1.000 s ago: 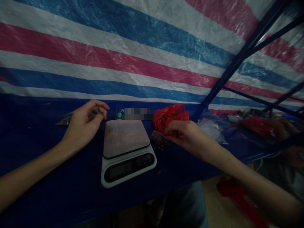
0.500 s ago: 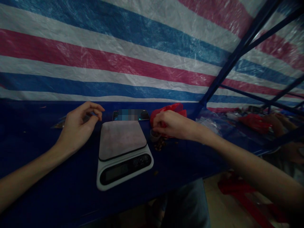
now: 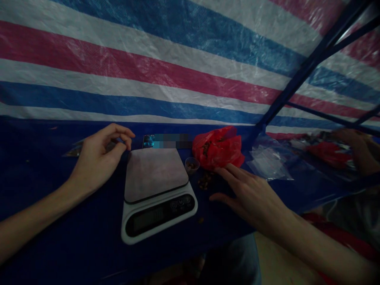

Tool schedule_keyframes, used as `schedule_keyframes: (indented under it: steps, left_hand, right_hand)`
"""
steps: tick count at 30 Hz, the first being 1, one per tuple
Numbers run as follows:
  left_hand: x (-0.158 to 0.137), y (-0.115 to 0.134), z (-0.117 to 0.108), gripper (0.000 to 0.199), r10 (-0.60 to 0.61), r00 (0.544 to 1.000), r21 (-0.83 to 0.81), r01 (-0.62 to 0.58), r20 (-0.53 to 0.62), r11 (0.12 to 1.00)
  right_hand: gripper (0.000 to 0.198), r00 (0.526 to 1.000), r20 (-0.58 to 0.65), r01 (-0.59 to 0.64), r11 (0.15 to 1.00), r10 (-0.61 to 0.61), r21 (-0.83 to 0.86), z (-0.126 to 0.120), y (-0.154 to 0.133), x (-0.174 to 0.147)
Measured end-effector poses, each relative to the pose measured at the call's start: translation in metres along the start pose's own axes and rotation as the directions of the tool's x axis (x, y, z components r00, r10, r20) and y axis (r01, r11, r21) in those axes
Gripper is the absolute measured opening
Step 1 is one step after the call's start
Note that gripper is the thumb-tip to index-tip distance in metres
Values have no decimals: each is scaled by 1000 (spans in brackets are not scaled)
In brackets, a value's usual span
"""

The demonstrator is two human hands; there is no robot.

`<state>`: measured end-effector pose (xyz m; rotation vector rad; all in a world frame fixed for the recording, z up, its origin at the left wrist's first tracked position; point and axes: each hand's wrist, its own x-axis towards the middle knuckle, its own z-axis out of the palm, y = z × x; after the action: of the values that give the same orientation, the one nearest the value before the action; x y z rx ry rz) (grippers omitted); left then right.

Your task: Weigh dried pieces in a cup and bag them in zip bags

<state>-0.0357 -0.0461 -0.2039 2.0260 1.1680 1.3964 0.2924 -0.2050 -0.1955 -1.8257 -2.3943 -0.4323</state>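
Pieces point(image 3: 204, 182) beside right hand point(image 3: 251, 190), dark and indistinct

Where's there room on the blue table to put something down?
There's bare blue tabletop between the left forearm and the white digital scale. Right of the scale it's crowded: a small clear cup, loose brown pieces, a crumpled red plastic bag and the right hand sit close together.

Between the right hand point(image 3: 243, 190) and the left hand point(image 3: 101, 154), direct passage is blocked by the scale point(image 3: 157, 194) and small cup point(image 3: 192, 166); farther back, by the red bag point(image 3: 221, 148). Room is found along the blue table's point(image 3: 97, 233) near edge.
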Motion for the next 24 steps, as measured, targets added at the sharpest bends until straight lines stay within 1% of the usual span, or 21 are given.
schedule_keyframes:
  steps: [2, 4, 6, 8, 9, 11, 13, 15, 17, 19, 21, 24]
  left_hand:
    - [0, 0, 0, 20, -12, 1000, -3, 12, -1, 1000]
    - [0, -2, -2, 20, -35, 999, -8, 35, -1, 999]
    - [1, -4, -3, 20, -56, 998, -12, 56, -2, 998]
    - [2, -5, -5, 21, -71, 997, -23, 71, -5, 997]
    - [3, -6, -5, 20, -75, 997, -31, 74, -7, 997]
    - [4, -6, -6, 20, -77, 997, -42, 77, -6, 996]
    - [4, -6, -5, 20, -76, 997, -36, 76, 0, 996]
    - [3, -4, -4, 20, -68, 998, -28, 68, 6, 997]
    - [3, -3, -4, 19, -65, 998, -24, 65, 6, 998]
    - [3, -1, -3, 20, -61, 998, -24, 61, 5, 998]
    - [3, -1, -3, 20, -59, 998, -20, 59, 9, 998]
    - [3, -3, -4, 20, -54, 998, -14, 54, 12, 998]
  right_hand:
    - [58, 1000, 0, -6, 1000, 6, 2, 8, -5, 1]
    - [56, 1000, 14, -4, 999, 3, 44, 13, -9, 10]
    - [41, 999, 34, 33, 993, -37, 115, 15, -11, 20]
    - [22, 994, 36, 96, 980, -104, 174, 14, -12, 29]
    - [16, 990, 34, 129, 973, -138, 193, 14, -11, 32]
    - [17, 981, 39, 175, 957, -189, 231, 11, -8, 37]
    - [18, 972, 75, 190, 930, -224, 314, 8, -1, 40]
    - [17, 957, 120, 187, 880, -263, 437, 5, 9, 43]
    - [16, 943, 131, 192, 824, -305, 533, 2, 20, 47]
    - [14, 938, 107, 210, 787, -329, 579, -1, 30, 52]
    - [12, 942, 71, 219, 764, -327, 606, -7, 36, 59]
    - [10, 957, 16, 212, 741, -288, 637, -22, 34, 74]
